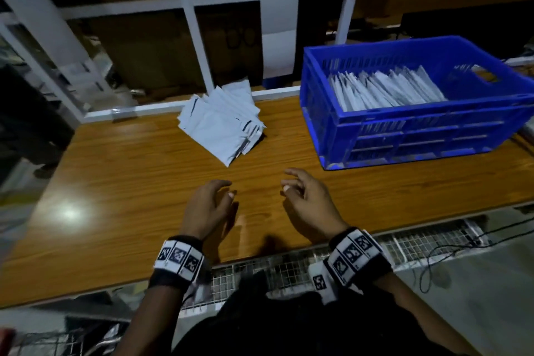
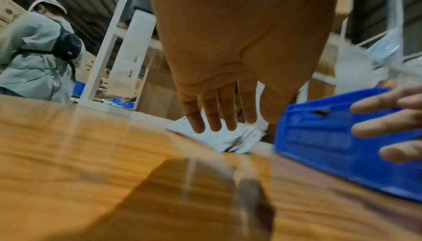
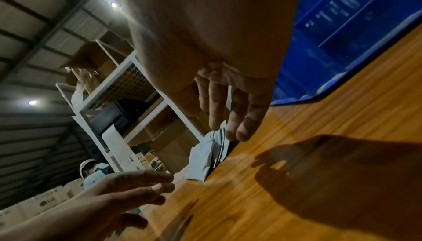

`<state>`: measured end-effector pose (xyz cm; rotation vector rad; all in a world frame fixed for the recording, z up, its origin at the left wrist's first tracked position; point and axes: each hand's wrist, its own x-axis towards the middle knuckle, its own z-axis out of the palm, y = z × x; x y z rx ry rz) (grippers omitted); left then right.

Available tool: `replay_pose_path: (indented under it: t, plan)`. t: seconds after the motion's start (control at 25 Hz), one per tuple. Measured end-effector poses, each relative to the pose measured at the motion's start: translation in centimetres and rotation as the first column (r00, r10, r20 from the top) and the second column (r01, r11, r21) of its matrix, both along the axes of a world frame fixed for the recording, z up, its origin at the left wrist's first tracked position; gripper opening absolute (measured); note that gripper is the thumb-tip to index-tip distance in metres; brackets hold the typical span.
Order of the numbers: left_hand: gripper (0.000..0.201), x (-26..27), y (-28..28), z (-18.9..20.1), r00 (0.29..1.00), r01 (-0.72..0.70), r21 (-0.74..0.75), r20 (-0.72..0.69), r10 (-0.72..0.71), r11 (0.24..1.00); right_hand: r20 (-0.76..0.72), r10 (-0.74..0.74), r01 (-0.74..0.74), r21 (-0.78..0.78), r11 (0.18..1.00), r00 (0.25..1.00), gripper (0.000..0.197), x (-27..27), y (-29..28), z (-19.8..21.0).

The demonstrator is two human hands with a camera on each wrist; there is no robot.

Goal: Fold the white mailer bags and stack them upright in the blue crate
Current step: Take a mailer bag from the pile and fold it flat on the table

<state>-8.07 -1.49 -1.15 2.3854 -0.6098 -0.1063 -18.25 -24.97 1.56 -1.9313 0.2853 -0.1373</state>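
Both hands hover low over the wooden desk [image 1: 130, 182] near its front edge, side by side and apart, neither holding anything. The left hand [image 1: 206, 206] has its fingers [image 2: 213, 116] extended and slightly spread, palm down; the right hand [image 1: 307, 199] shows loosely bent, relaxed fingers [image 3: 242, 127], thumb apart from them. A bare strip of desk separates the two hands. The loose pile of white mailer bags [image 1: 224, 123] lies flat at 12 o'clock from the left hand, well apart from both hands, its far side close to the desk's rear edge and the white rack frame [image 1: 190, 9] behind it. The blue crate [image 1: 419, 136] stands at 1 o'clock from the right hand, on the desk's right portion, its near left corner near the right fingers but not touching. Folded bags [image 1: 384, 89] stand leaning in a row in the crate's left part; the crate's right end is open. Open desk surface extends from the pile toward 9 o'clock to the left edge. Another person [image 2: 38, 55] stands beyond that side.
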Motion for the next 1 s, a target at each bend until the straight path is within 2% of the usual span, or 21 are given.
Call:
replay_pose_path:
  t: [0.08, 0.16, 0.28, 0.44, 0.6, 0.72, 0.88, 1.0]
  plan:
    - [0.04, 3.4, 1.0, -1.4, 1.0, -0.002, 0.067, -0.002, 0.002, 0.998, -0.034, 0.0, -0.001, -0.015, 1.0, 0.999, 0.04, 3.0, 1.1, -0.8]
    - [0.051, 6.1, 2.0, -2.7, 1.0, -0.009, 0.201, -0.005, 0.01, 0.98, -0.058, 0.027, -0.031, -0.06, 0.998, 0.998, 0.043, 6.2, 2.1, -1.6]
    - [0.065, 8.6, 3.2, -3.9, 0.997, 0.005, 0.407, -0.069, 0.025, 0.914, -0.111, -0.016, 0.007, -0.081, 0.997, 0.994, 0.048, 11.0, 3.5, -2.3]
    - [0.074, 9.8, 3.8, -4.0, 0.983, 0.118, 0.427, -0.175, -0.046, 0.896, -0.068, -0.042, 0.031, -0.154, 0.988, 0.997, 0.052, 17.2, 4.6, -2.7]
    - [0.075, 10.1, 3.8, -4.7, 0.979, 0.132, 0.538, -0.2, -0.025, 0.833, -0.132, -0.051, 0.018, -0.238, 0.971, 0.99, 0.05, 21.8, 5.2, -3.4]
    - [0.075, 10.1, 2.7, -4.6, 0.979, 0.113, 0.606, -0.202, 0.015, 0.787, -0.078, -0.116, 0.097, -0.213, 0.972, 0.99, 0.037, 22.8, 6.0, -3.9]
    - [0.074, 10.3, 2.7, -4.1, 0.971, 0.132, 0.604, -0.239, 0.021, 0.786, -0.065, -0.152, 0.144, -0.112, 0.983, 0.986, 0.038, 23.3, 7.0, -4.5]
    - [0.073, 10.2, 2.7, -4.2, 0.974, 0.113, 0.59, -0.226, 0.029, 0.8, 0.0, -0.167, 0.166, -0.092, 0.982, 0.986, 0.023, 22.4, 6.7, -4.1]
